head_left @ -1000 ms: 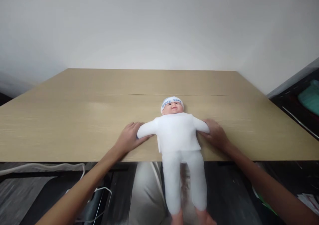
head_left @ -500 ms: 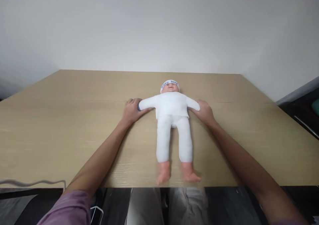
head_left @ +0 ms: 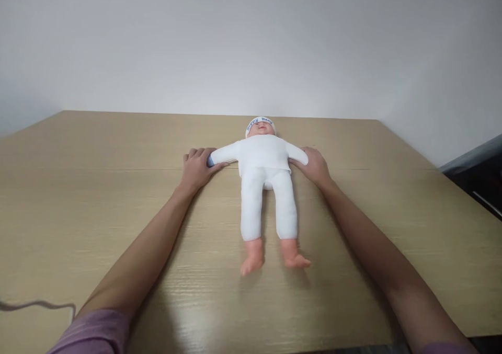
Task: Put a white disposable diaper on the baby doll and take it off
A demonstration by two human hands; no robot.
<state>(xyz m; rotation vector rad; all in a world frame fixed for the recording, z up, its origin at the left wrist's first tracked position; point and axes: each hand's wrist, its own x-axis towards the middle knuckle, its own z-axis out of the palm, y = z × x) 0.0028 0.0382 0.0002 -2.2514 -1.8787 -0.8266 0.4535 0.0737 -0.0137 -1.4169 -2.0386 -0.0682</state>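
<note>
Where the left hand (head_left: 196, 167) rests on the counter (head_left: 98, 197), its fingers are curled shut around the end of one arm of a doll (head_left: 264, 176), with a small bluish patch showing at the thumb. The right hand (head_left: 314, 166) is closed likewise over the end of the opposite arm, fingers together, and the doll's own hand is hidden inside it. Both forearms reach straight forward and lie low over the counter.

The doll lies on its back between the two hands, arms spread wide to either side, head pointing away from the person and legs pointing toward them. It sits in the middle of the counter, toward the far half.

The body is soft and padded, covered in plain white cloth: a long-sleeved top with a loose hem over tube-like trousers. The legs lie straight and slightly apart. The head and the bare feet (head_left: 253, 262) are smooth, flesh-coloured and moulded. A white cap (head_left: 260, 121) with blue lettering, too small to read, covers the head.

The counter is broad and flat, pale wood grain, matt with a soft glare near the front edge. Purple sleeves (head_left: 94, 333) show at the upper arms. A thin pale cable (head_left: 35, 306) lies at the left edge. A plain white wall (head_left: 251, 45) stands behind.
</note>
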